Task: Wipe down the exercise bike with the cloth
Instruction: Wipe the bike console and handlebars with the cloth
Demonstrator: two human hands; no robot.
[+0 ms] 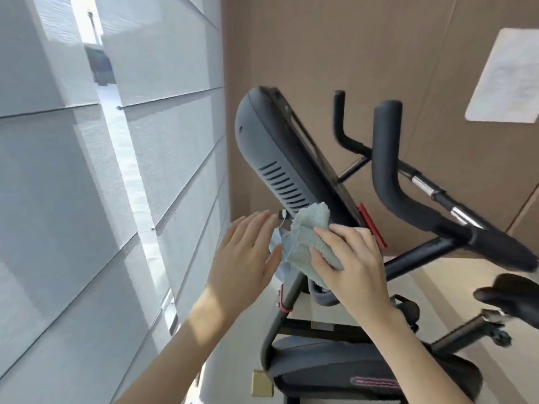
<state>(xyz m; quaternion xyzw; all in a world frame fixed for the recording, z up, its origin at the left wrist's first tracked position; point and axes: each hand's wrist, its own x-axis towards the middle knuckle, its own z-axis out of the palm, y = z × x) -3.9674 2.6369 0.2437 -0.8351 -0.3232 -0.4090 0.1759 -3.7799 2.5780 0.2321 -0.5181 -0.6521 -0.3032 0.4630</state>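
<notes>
A dark grey exercise bike [335,371] stands before me, its console [271,153] tilted with vent slots on the back. My right hand [353,263] grips a bunched pale blue-grey cloth [306,240] against the console's lower back edge. Just left of the cloth, my left hand [245,258] is held with straight fingers and grips nothing. Black handlebars [408,193] curve off to the right, and the black saddle [513,295] shows at the far right edge.
A grey panelled wall [73,199] with a bright vertical gap runs close along the left. Brown cardboard [364,53] with a white label [507,80] stands behind the bike. A small tan block [262,384] lies by the bike's base.
</notes>
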